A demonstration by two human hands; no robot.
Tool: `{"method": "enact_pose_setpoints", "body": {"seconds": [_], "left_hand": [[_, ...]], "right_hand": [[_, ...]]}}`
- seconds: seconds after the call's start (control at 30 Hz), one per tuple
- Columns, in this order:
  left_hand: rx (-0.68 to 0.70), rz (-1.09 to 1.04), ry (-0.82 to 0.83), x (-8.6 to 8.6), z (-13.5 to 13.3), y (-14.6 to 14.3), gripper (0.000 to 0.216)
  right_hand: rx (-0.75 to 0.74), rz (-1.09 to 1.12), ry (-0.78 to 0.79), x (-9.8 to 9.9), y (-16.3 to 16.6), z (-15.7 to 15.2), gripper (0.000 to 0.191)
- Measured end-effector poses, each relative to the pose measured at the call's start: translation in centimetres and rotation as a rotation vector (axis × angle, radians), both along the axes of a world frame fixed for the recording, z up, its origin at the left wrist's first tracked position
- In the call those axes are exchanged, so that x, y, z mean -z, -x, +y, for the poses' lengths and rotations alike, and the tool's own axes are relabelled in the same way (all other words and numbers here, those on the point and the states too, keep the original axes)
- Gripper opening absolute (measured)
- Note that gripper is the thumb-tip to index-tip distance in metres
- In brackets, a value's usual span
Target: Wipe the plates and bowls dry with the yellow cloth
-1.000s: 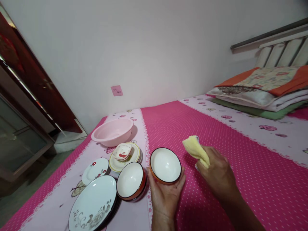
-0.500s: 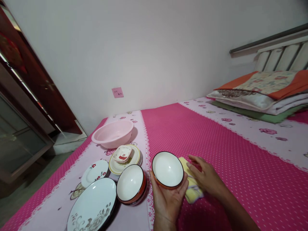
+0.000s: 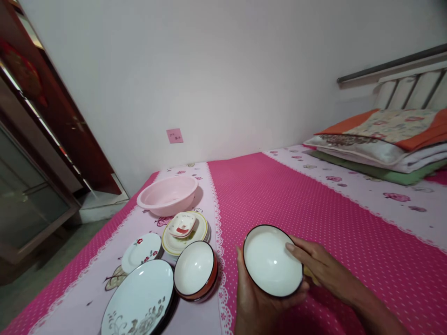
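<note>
A bowl [image 3: 272, 260], white inside with a dark rim, is tilted toward me. My left hand [image 3: 256, 302] cups it from below, fingers wrapped round its underside. At its right edge, my right hand [image 3: 319, 265] has fingers over the rim, closed on the bowl. A bit of yellow cloth [image 3: 310, 275] shows just under the right hand; most of it is hidden, and I cannot tell whether the hand touches it. Left of my hands stand stacked bowls [image 3: 194, 270], orange outside and white inside.
Large floral plates [image 3: 139, 293] are stacked at front left, beside smaller red-flowered plates [image 3: 141, 251]. Behind are yellow-rimmed plates [image 3: 171, 244] with a small square dish [image 3: 182, 224] on top, and a pink basin [image 3: 167, 195]. Folded bedding [image 3: 380, 139] lies far right on the bed [image 3: 240, 186].
The held bowl has moved right and closer to me. My right hand has come from over the yellow cloth onto the bowl's rim, and the cloth is now mostly hidden.
</note>
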State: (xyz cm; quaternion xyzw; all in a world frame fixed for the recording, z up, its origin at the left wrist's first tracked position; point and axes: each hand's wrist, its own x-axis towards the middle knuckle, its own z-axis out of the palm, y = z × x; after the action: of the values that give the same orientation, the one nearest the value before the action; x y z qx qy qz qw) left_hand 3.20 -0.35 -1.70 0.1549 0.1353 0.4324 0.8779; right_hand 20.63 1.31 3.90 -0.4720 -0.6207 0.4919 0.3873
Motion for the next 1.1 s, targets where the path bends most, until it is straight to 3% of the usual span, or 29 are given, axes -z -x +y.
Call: {"method": "enact_pose_setpoints", "body": {"seconds": [0.23,0.33,0.47,0.63,0.73,0.93,1.1], "left_hand": [[0.035,-0.06,-0.204,1.3,1.0,0.3,0.117],[-0.016,-0.044,-0.151,1.4,1.3,0.2,0.106],[-0.123,0.132,-0.045,0.4,0.9,-0.4,0.077],[-0.187,0.256,0.05,-0.9,0.8,-0.7,0.071],[-0.229,0.265,0.062,-1.4,0.8,-0.4,0.067],[-0.278,0.286,0.101,-1.6,1.0,-0.2,0.064],[-0.305,0.259,0.134,-1.4,1.0,-0.3,0.061]], "right_hand": [[0.043,-0.003,-0.067,-1.3,1.0,2.7,0.053],[0.005,0.072,-0.088,-2.5,2.4,5.6,0.05],[-0.022,0.118,0.04,-2.8,5.0,10.9,0.042],[0.031,0.094,0.236,-0.8,7.7,17.8,0.029],[0.11,0.094,0.355,1.6,8.8,20.1,0.025],[0.238,0.157,0.531,6.7,10.3,19.8,0.033],[0.213,0.235,0.556,7.4,10.1,19.2,0.033]]}}
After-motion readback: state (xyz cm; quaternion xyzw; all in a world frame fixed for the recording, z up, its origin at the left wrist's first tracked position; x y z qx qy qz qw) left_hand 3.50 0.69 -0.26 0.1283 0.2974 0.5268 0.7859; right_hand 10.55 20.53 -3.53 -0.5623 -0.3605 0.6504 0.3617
